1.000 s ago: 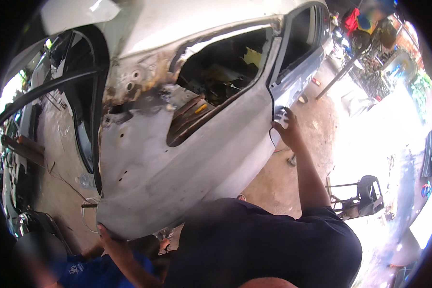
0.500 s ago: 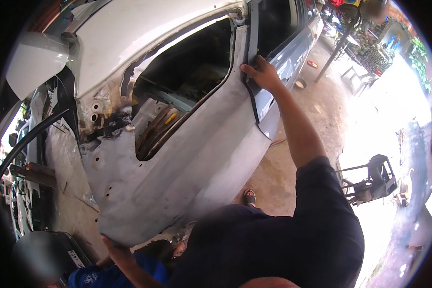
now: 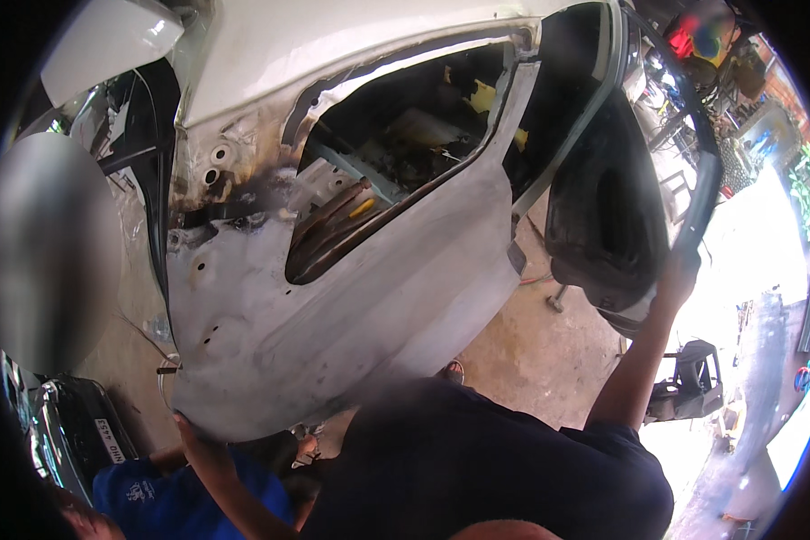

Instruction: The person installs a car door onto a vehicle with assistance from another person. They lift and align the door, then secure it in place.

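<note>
A large bare-metal car body panel (image 3: pixel 378 297), dull grey, covers the rear side of a white car (image 3: pixel 351 27). My left hand (image 3: pixel 192 430) grips the panel's lower rear corner, its fingers partly hidden behind the edge. Out to the right, my right hand (image 3: pixel 681 268) is closed around the edge of a car door (image 3: pixel 603 198), which stands swung out from the body with its dark inner side showing. Above the panel lies a window opening (image 3: pixel 405 135). Rusty metal strips (image 3: pixel 333 229) and something small and yellow (image 3: pixel 362 208) show inside it.
A person in a blue shirt (image 3: pixel 135 495) crouches at lower left beside a black car (image 3: pixel 67 423). A hammer-like tool (image 3: pixel 556 300) stands on the concrete floor (image 3: pixel 522 351) below the door. A black frame (image 3: pixel 693 382) sits at right. A white lid (image 3: pixel 108 45) is raised at upper left.
The car door has swung open to the right. My right hand has left the panel's front upper edge and moved outward onto the door. My left hand stays at the lower rear corner.
</note>
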A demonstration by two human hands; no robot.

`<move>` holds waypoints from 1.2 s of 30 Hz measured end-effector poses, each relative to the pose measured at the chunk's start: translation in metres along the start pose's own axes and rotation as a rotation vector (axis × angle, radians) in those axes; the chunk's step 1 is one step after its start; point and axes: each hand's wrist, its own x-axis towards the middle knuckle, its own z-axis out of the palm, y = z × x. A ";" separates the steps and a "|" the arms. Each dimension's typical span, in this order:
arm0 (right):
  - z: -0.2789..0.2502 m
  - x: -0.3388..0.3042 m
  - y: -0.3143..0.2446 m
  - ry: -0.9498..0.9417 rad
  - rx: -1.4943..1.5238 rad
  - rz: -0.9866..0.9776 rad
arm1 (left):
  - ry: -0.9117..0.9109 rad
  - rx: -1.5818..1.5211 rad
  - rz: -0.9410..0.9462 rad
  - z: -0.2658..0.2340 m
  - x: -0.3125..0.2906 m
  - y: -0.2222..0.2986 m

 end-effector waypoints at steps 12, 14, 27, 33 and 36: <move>0.076 -0.029 -0.013 -0.284 0.125 -0.274 | 0.039 0.045 -0.066 0.020 -0.003 0.002; 0.132 -0.058 -0.037 -0.756 0.558 -0.084 | -0.018 0.127 -0.053 0.017 -0.006 0.001; 0.278 -0.108 -0.131 -1.295 1.178 0.574 | 0.267 -0.025 -0.161 0.030 -0.026 0.014; 0.248 -0.116 -0.144 -1.105 1.036 0.577 | 0.296 0.008 -0.229 0.030 -0.043 0.015; 0.236 -0.109 -0.152 -1.177 1.079 0.571 | 0.281 0.062 -0.203 0.031 -0.039 0.020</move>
